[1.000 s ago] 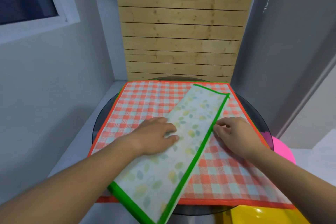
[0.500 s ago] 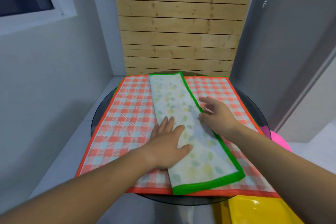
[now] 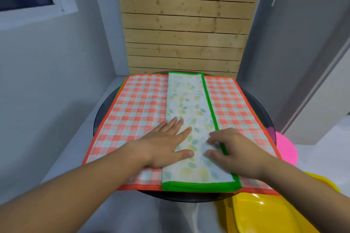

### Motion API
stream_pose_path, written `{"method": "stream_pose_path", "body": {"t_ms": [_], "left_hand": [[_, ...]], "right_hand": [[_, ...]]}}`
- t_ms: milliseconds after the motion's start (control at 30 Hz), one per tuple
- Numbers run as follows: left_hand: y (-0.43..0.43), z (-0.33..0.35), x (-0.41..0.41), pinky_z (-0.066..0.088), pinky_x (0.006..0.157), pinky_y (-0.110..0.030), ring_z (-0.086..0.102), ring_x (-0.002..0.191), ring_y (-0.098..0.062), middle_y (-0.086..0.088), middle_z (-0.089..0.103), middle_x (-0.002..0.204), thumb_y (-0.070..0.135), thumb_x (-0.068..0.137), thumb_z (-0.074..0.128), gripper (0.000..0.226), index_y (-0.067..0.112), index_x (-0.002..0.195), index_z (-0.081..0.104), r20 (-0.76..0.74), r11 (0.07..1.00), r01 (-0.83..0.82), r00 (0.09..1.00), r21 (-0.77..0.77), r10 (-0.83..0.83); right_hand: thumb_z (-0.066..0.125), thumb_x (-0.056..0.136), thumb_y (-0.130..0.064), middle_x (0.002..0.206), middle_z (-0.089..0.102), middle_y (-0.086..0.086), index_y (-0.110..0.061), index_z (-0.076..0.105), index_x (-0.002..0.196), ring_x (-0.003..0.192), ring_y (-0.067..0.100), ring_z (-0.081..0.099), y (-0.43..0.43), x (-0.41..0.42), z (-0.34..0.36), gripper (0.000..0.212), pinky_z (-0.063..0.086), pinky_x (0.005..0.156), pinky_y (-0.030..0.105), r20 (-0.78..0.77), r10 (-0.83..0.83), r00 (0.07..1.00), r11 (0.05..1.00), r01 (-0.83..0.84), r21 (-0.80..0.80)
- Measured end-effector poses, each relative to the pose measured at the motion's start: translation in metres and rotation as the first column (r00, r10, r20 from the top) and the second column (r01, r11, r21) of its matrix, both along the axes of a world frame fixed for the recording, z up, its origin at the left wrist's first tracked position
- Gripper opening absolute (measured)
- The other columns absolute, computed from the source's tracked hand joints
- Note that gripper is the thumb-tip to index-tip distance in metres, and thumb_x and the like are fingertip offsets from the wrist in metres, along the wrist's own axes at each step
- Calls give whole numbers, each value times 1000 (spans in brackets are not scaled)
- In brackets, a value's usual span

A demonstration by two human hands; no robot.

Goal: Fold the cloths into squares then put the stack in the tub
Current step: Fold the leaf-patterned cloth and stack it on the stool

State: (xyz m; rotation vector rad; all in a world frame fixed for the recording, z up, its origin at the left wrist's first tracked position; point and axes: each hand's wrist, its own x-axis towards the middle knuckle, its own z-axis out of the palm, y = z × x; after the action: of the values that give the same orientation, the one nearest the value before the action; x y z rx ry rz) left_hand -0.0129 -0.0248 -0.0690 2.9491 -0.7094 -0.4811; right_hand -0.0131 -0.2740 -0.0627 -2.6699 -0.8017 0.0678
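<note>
Since the head view is the only one, read the whole step from it. The leaf-print cloth (image 3: 189,117) lies as a long narrow strip, already folded lengthwise, on top of the spread checked cloth (image 3: 136,111). Both lie on the round dark table (image 3: 264,119). The strip's green hem runs along its right side and across its near end, and its left side is a plain fold. Your left hand (image 3: 166,143) is flat with straight fingers and presses where this fold meets the checked cloth. Your right hand (image 3: 233,147) has bent fingers, with the tips on the strip just at the green hem. Whether they pinch the hem or only press it, I cannot tell.

In my judgement, the step in hand is to flatten the strip before you fold it across into a square. To do it well, sweep both palms from the middle toward the far end and the near end, so that no air is left between the layers. Check that the hemmed edges lie exactly one over the other on the right side; if they are shifted, the square will come out crooked. Then bring the near end to the far end, corner on corner, and press the new crease. Take care not to drag the checked cloth beneath. The yellow tub (image 3: 274,212), as I take it to be, shows only in part, low at your right, just beside the table edge.
</note>
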Motion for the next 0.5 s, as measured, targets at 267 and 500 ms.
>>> {"method": "stream_pose_path", "body": {"t_ms": [267,500], "left_hand": [[9,13,-48,-9,119,-26,-14,153,-7,10,-9,169,80,90,38,87,38,160,7,23,996,51,999,-79,-49],[14,-2,-71,-16,117,-25,-35,144,-1,16,-29,162,90,80,39,102,46,156,-13,51,989,139,989,-42,-137]], "right_hand": [[56,72,-83,142,46,-17,-38,59,110,129,-1,35,-16,-38,-2,59,34,108,25,26,62,998,995,-64,81],[63,69,-80,132,50,-19,-37,58,98,123,-1,40,-22,-57,-12,52,40,101,20,74,136,988,989,-140,51]]}}
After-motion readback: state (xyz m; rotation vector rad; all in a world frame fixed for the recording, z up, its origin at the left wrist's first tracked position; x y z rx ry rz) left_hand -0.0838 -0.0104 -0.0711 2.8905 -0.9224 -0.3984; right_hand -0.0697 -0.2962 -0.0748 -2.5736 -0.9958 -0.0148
